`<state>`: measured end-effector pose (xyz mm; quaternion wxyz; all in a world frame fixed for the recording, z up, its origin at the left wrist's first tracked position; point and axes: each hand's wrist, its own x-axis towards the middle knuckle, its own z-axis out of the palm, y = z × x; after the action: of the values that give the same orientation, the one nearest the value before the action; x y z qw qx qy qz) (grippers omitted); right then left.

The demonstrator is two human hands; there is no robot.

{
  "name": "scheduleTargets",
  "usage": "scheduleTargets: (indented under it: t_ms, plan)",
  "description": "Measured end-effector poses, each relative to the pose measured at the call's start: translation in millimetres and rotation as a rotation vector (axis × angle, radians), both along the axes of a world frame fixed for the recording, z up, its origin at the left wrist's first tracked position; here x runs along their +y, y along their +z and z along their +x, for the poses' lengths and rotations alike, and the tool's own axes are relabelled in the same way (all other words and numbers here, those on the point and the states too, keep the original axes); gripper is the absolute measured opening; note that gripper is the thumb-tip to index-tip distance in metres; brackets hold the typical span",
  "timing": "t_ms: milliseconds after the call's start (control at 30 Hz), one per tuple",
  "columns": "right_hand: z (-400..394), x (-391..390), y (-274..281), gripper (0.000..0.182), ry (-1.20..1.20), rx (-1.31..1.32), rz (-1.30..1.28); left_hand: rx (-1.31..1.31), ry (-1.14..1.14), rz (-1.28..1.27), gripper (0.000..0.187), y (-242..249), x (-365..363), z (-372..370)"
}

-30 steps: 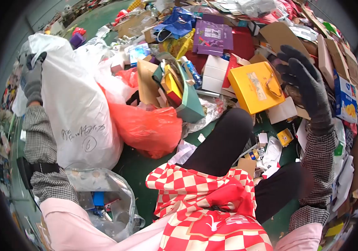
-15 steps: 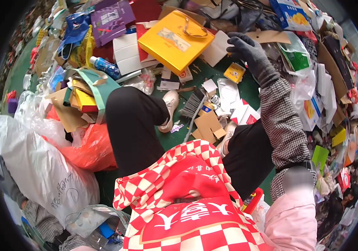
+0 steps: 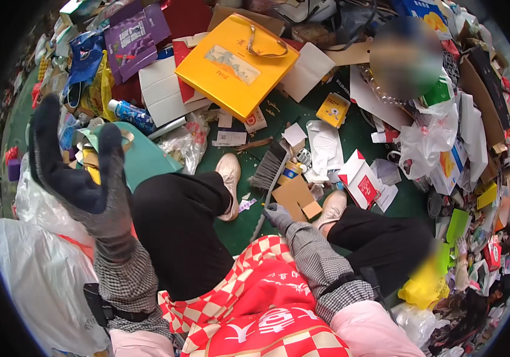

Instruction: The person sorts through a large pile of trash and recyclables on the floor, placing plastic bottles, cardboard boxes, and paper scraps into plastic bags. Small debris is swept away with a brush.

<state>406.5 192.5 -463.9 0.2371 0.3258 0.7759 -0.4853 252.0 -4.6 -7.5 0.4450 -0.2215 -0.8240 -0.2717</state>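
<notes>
Green floor [image 3: 222,232] beneath hands [image 3: 85,193], right one [image 3: 278,216] at brush [image 3: 270,169]

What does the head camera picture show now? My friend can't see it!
A gloved left hand is raised open, while the gloved right hand is low, by a brush. Ahead, a yellow box lies among scattered packaging on a green floor.

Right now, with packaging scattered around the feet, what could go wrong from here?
The right hand is beside the handle of the brush; a careless move might sweep the loose scraps about. The right shoe sits close to a cardboard piece, so shifting that foot could crush or drag it. The left hand, fingers spread, appears in front of the teal bag; if it is as near as it looks, it might catch the bag.
</notes>
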Motion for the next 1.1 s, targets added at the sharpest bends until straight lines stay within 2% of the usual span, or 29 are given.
scheduleTargets:
  t_ms: [33,67,100,133,167,200,233,333,367,400,467,500,600,633,667,700,733,767,800,833,900,933,967,1000,1067,1100]
  plan:
    - [-10.7,-11.1,-5.4,0.036,-0.068,0.072,0.014,-0.182,-0.161,0.287,0.062,-16.8,9.6,-9.4]
    - [-28.9,-16.1,-3.7,0.038,-0.179,0.165,0.034,-0.178,-0.306,0.473,0.064,-35.9,21.2,-14.1]
    - [-55.1,-14.0,7.5,0.042,-0.254,0.239,0.005,-0.264,-0.283,0.393,0.065,-48.6,28.7,-15.0]
    - [-91.1,-4.6,74.1,0.05,-0.313,0.136,-0.121,-0.346,-0.26,0.314,0.066,-57.1,33.2,-15.5]
    - [-122.9,1.9,85.4,0.055,-0.404,0.208,-0.172,-0.331,-0.278,0.368,0.069,-59.0,35.1,-18.7]
    - [-150.0,5.6,85.8,0.06,-0.498,0.275,-0.224,-0.323,-0.297,0.419,0.073,-57.6,37.5,-21.7]
    - [-180.7,15.0,78.4,0.067,-0.45,0.282,-0.201,-0.322,-0.258,0.538,0.076,-52.3,50.5,-21.7]
    - [-263.7,26.1,46.1,0.083,-0.443,0.355,-0.164,-0.452,-0.319,0.581,0.081,-56.0,54.0,-28.3]
    - [-283.0,25.3,86.8,0.088,-0.578,0.168,-0.417,-0.439,-0.271,0.387,0.071,-55.4,50.4,-32.0]
    - [-299.7,22.9,94.6,0.084,-0.694,0.098,-0.522,-0.427,-0.243,0.35,0.071,-55.1,54.2,-34.9]
    - [-313.1,27.7,104.0,0.072,-0.695,0.188,-0.795,-0.41,-0.189,0.277,0.07,-54.3,66.0,-37.0]
    - [-321.1,26.1,98.3,0.055,-0.782,0.182,-0.823,-0.408,-0.188,0.286,0.07,-54.6,67.5,-38.5]
    - [-321.4,14.2,34.7,0.041,-0.644,0.488,-0.595,-0.411,-0.178,0.353,0.07,-56.8,62.4,-43.3]
    - [-310.7,3.4,25.1,0.033,-0.685,0.791,-0.575,-0.418,-0.2,0.423,0.068,-54.2,52.0,-48.3]
    - [-291.8,4.9,42.9,0.031,-0.702,0.726,-0.776,-0.346,-0.248,0.449,0.057,-56.8,37.8,-54.9]
    - [-266.7,5.8,89.6,0.029,-0.747,0.609,-0.888,-0.337,-0.248,0.61,0.052,-57.0,29.5,-58.9]
    - [-247.2,3.2,92.6,0.032,-0.778,0.649,-0.921,-0.322,-0.248,0.771,0.047,-57.4,20.5,-60.6]
    - [-228.2,3.3,74.6,0.039,-0.726,0.776,-0.726,-0.324,-0.311,0.909,0.045,-63.0,4.6,-60.8]
    - [-207.2,6.4,91.4,0.045,-0.684,0.829,-0.549,-0.318,-0.379,1.047,0.043,-72.1,-9.5,-60.9]
    - [-192.2,8.8,112.6,0.044,-0.694,0.817,-0.391,-0.295,-0.228,1.038,0.045,-82.2,-14.2,-63.9]
    - [-167.1,29.9,92.1,0.039,-0.683,0.833,-0.337,-0.363,-0.134,0.994,0.047,-123.5,-35.2,-56.9]
    - [-163.3,35.0,92.5,0.038,-0.677,0.917,-0.362,-0.524,0.045,0.988,0.047,-140.2,-41.1,-46.6]
    - [-168.6,35.8,108.7,0.039,-0.735,0.889,-0.47,-0.591,0.13,0.925,0.048,-171.1,-50.8,-33.3]
    - [-178.6,37.8,134.5,0.042,-0.636,0.886,-0.364,-0.623,0.129,0.816,0.051,-196.5,-61.3,-17.3]
    - [-218.2,40.2,194.6,0.055,-0.388,0.921,-0.323,-0.565,0.418,0.184,0.057,-207.4,-89.4,4.7]
    - [-244.9,53.6,208.5,0.056,-0.216,0.947,-0.346,-0.511,0.523,0.131,0.059,-203.0,-99.4,7.9]
